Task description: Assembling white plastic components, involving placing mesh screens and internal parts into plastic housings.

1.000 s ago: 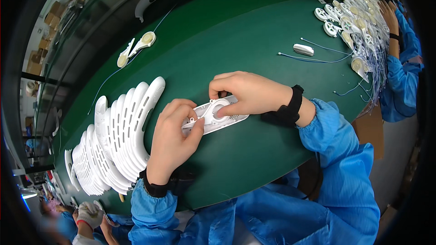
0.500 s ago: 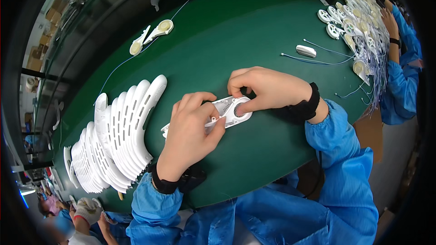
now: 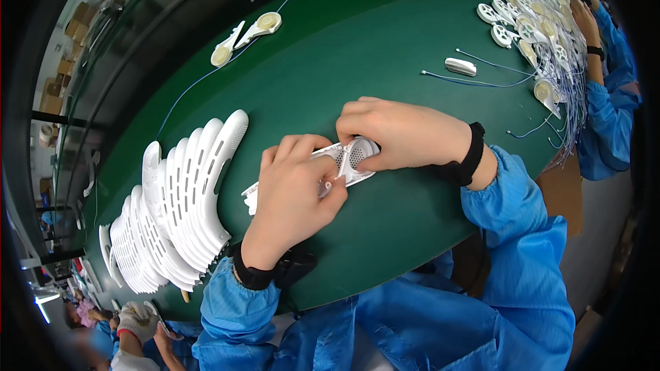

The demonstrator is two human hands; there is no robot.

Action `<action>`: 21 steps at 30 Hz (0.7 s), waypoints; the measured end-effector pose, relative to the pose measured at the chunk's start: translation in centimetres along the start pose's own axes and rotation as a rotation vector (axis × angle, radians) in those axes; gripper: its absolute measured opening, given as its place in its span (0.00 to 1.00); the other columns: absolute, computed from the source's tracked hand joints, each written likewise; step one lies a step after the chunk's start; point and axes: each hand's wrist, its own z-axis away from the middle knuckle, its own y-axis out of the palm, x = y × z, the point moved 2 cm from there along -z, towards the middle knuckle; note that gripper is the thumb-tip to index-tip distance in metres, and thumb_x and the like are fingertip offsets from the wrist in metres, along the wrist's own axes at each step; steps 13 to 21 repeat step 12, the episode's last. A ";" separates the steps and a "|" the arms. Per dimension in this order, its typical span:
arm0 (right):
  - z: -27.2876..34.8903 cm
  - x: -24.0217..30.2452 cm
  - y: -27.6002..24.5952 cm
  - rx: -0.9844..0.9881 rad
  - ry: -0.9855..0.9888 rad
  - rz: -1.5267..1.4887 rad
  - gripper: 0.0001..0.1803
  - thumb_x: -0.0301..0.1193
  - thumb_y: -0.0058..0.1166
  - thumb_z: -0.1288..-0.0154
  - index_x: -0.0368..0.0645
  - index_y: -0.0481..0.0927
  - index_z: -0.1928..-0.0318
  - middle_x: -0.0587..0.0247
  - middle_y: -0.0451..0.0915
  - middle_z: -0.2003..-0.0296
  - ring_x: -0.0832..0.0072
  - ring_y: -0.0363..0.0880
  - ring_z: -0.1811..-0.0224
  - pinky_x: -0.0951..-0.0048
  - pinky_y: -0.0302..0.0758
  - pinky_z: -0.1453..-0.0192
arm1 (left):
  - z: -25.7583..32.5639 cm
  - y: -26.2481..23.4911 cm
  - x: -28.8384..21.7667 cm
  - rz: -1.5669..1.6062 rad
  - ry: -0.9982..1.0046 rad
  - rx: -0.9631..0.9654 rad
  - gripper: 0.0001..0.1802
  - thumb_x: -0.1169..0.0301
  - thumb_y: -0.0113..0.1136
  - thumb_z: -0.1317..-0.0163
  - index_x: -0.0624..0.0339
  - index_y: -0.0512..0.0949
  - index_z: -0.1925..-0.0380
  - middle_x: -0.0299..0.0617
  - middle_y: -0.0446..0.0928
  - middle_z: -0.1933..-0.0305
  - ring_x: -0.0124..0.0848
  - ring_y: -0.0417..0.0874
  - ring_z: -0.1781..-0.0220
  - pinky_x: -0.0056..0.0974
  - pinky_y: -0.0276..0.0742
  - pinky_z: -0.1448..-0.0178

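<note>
A long white plastic shell [image 3: 356, 158] lies on the green table before me, its open inner side up. Its rounded end shows a perforated round grille, and its other end sticks out past my left wrist. My left hand [image 3: 292, 189] is closed over the shell's middle, thumb and fingertips at its near and far edges. My right hand [image 3: 402, 134] grips the rounded end, thumb bent in beside the grille and fingers on the far rim. The fingers hide part of the shell's inside; whether a small part is under them I cannot make out.
Left of my hands lies a row of stacked white slotted shells [image 3: 192, 199]. Two white pieces with round cream discs [image 3: 267, 22] and a blue wire lie farther back. At right are a pile of wired white parts [image 3: 529, 24], a small white piece [image 3: 460, 66] and a co-worker's hand [image 3: 584, 20].
My right hand has shifted slightly left along the shell's rounded end, and more of the round grille shows. The left hand stays on the shell. The view has tilted a little.
</note>
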 end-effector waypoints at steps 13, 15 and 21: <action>-0.3 1.0 0.2 0.047 0.013 0.089 0.23 0.28 0.65 0.49 0.44 0.68 0.54 0.54 0.79 0.62 0.56 0.77 0.54 0.60 0.75 0.52 | 0.0 -0.3 0.2 0.049 -0.229 0.040 0.20 0.67 0.66 0.50 0.51 0.72 0.57 0.47 0.68 0.44 0.47 0.75 0.49 0.53 0.67 0.45; -0.3 1.0 0.2 0.047 0.013 0.089 0.23 0.28 0.65 0.49 0.44 0.68 0.54 0.54 0.79 0.62 0.56 0.77 0.54 0.60 0.75 0.52 | 0.0 -0.3 0.2 0.049 -0.229 0.040 0.20 0.67 0.66 0.50 0.51 0.72 0.57 0.47 0.68 0.44 0.47 0.75 0.49 0.53 0.67 0.45; -0.3 1.0 0.2 0.047 0.013 0.089 0.23 0.28 0.65 0.49 0.44 0.68 0.54 0.54 0.79 0.62 0.56 0.77 0.54 0.60 0.75 0.52 | 0.0 -0.3 0.2 0.049 -0.229 0.040 0.20 0.67 0.66 0.50 0.51 0.72 0.57 0.47 0.68 0.44 0.47 0.75 0.49 0.53 0.67 0.45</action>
